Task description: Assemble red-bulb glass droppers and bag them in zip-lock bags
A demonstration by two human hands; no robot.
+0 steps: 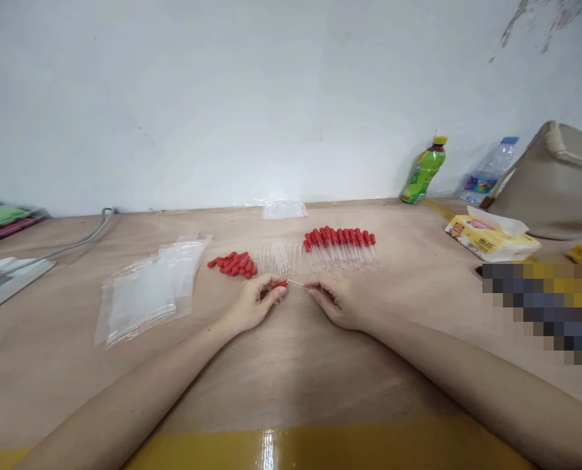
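Between thumb and fingers, my left hand (259, 303) pinches a red rubber bulb (282, 284). My right hand (337, 300) grips a thin clear tube (298, 283), whose left end meets the bulb's opening; how far it is inserted cannot be made out. Behind my left hand lies a pile of loose red bulbs (235, 264). A row of bare clear tubes (277, 256) lies just beyond both hands. Behind my right hand, several droppers with red bulbs (340, 238) are lined up, tips toward me.
Clear zip bags (141, 294) lie at the left, another bag (285, 210) by the wall. A grey cable (83, 240) runs at far left. Right stand a green bottle (424, 173), a clear bottle (489, 171), a tissue pack (491, 240) and a beige bag (555, 189).
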